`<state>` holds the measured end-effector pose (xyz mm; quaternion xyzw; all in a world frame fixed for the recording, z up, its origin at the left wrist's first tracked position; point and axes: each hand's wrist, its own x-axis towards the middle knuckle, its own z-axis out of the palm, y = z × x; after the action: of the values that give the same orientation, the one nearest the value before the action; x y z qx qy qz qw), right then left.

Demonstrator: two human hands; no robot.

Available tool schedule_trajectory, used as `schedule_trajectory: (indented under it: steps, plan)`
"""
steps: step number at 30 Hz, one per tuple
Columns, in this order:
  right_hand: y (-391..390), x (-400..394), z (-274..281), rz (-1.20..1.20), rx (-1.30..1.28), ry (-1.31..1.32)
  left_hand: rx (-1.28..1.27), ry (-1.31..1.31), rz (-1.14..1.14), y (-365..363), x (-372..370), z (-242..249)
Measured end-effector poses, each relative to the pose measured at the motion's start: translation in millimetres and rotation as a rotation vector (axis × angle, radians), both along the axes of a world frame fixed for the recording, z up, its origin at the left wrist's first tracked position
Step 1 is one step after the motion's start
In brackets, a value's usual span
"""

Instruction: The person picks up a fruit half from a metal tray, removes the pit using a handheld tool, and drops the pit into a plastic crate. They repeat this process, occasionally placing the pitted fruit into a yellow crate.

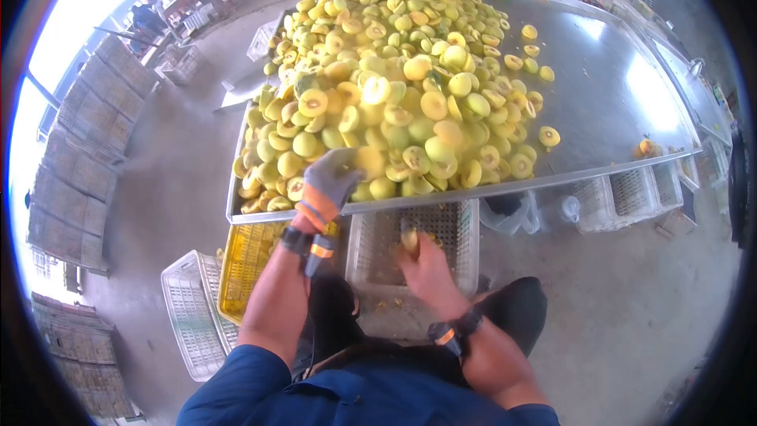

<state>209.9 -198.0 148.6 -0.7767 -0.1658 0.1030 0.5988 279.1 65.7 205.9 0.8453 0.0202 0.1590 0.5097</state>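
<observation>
Bare right hand grips one fruit piece over the white crate; gloved left hand reaches, fingers curled, into halved yellow fruit.

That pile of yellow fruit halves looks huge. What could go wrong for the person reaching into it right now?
1. The heap of fruit halves rises steeply by the table's front edge; the gloved left hand pulling from its foot might send pieces sliding off.
2. The bare right hand holds a piece over the white crate; a slippery piece could miss and land on the floor.
</observation>
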Motion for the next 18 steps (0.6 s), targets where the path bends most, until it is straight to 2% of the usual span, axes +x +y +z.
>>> schedule_trajectory:
  steps: [2,3,5,6,9,10,11,13,15,18]
  plan:
    - [-5.1,16.5,16.7,0.007,0.174,0.192,-0.548,0.262,-0.204,-15.7,-24.2,22.7]
    - [-7.5,23.0,28.3,0.007,0.274,0.293,-0.449,0.327,-0.228,-26.6,-35.8,32.6]
    - [-9.6,27.7,74.8,0.027,0.541,0.500,-0.617,0.270,-0.326,-43.4,-45.4,18.2]
    - [-11.1,31.7,72.6,0.052,0.548,0.512,-0.780,0.296,-0.338,-53.5,-49.3,17.6]
    - [-1.8,33.5,74.5,0.025,0.391,0.414,-0.885,0.303,-0.243,-66.6,-49.2,-5.4]
    - [0.4,32.2,75.9,0.061,0.393,0.423,-0.244,-0.038,-0.341,-62.3,-47.6,-26.6]
    - [5.5,31.0,76.1,0.108,0.391,0.444,0.358,-0.435,-0.163,-57.4,-46.6,-51.4]
    - [4.8,31.2,74.2,0.128,0.397,0.481,0.259,-0.208,-0.235,-60.1,-48.3,-9.1]
    - [-2.1,28.0,66.9,0.093,0.397,0.531,0.296,-0.232,-0.166,-52.3,-48.5,-39.6]
    - [-7.2,26.9,58.4,0.109,0.166,0.466,0.299,-0.253,-0.100,-47.7,-44.9,-59.0]
